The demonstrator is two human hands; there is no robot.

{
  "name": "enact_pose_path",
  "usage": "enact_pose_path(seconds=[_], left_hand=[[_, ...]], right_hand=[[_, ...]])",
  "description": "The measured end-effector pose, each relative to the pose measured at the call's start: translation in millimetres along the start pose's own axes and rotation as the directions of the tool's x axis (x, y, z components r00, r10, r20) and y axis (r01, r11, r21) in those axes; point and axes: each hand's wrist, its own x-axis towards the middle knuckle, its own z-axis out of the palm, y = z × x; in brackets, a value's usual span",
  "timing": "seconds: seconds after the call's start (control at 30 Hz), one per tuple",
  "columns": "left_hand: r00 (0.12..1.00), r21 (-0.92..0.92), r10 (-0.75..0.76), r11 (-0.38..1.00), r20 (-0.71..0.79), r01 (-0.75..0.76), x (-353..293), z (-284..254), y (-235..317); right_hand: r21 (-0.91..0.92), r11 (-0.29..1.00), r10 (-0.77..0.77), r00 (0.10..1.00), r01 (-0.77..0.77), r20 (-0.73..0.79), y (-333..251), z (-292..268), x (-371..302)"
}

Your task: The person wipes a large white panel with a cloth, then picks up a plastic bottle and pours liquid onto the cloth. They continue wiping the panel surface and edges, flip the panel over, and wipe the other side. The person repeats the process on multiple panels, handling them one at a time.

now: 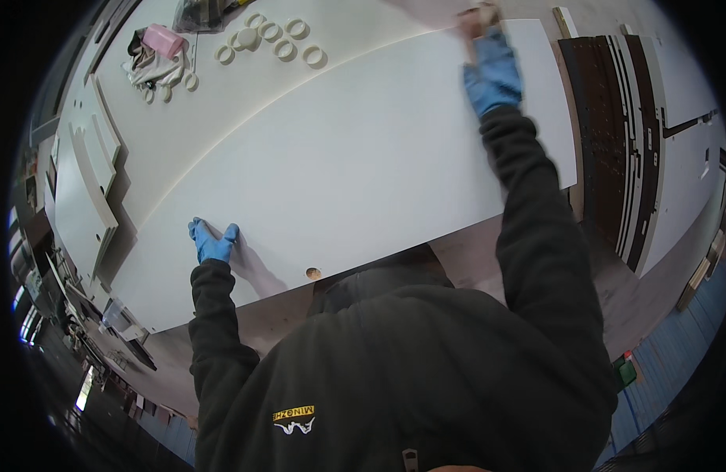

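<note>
A large white panel (363, 149) with a curved far edge lies before me. A round hole (313, 274) sits near its front edge. My left hand (212, 241), in a blue glove, rests open on the panel's left part, thumb spread from the fingers. Stretched far forward, my right hand (493, 75), also blue-gloved, is at the panel's far edge on the right. Its fingers are closed around a small tan and brown thing (485, 12), smeared by motion and partly cut off by the dark rim, so its kind cannot be made out.
Several cream tape rolls (284, 49) lie beyond the panel, beside a pink item (163, 40) on a crumpled cloth (154, 72) and a dark plastic bag (199, 14). White cut boards (86, 177) are stacked at the left. Dark brown and white panels (607, 134) stand close on the right.
</note>
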Motion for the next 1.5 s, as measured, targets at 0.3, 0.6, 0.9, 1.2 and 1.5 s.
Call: enact_pose_path(seconds=[0.3,0.6,0.9,1.2,1.5], left_hand=[[0.994,0.039,-0.079,0.996,0.079,0.076,3.8,-14.3,13.7],[0.999,-0.043,-0.024,0.999,-0.025,0.023,-3.8,-7.8,14.7],[0.996,-0.061,0.019,0.998,-0.09,-0.025,-21.5,-12.3,27.4],[0.998,-0.084,-0.031,0.996,-0.052,0.027,-38.5,-22.2,32.5],[0.981,-0.697,0.003,0.703,-0.194,-0.14,-46.9,-17.7,-16.9]], right_hand=[[0.555,0.613,-0.607,0.785,0.562,-0.124,-267.5,-59.7,-180.6],[0.12,0.993,-0.055,0.947,0.017,0.318,-88.6,-85.2,-201.2],[-0.071,0.977,0.207,0.973,-0.201,0.1,-166.7,-57.5,-227.7],[0.532,0.786,-0.447,0.884,0.313,0.14,-333.5,-76.5,-296.9],[-0.378,0.854,0.377,0.926,-0.357,-0.021,-80.0,-48.5,-223.0]])
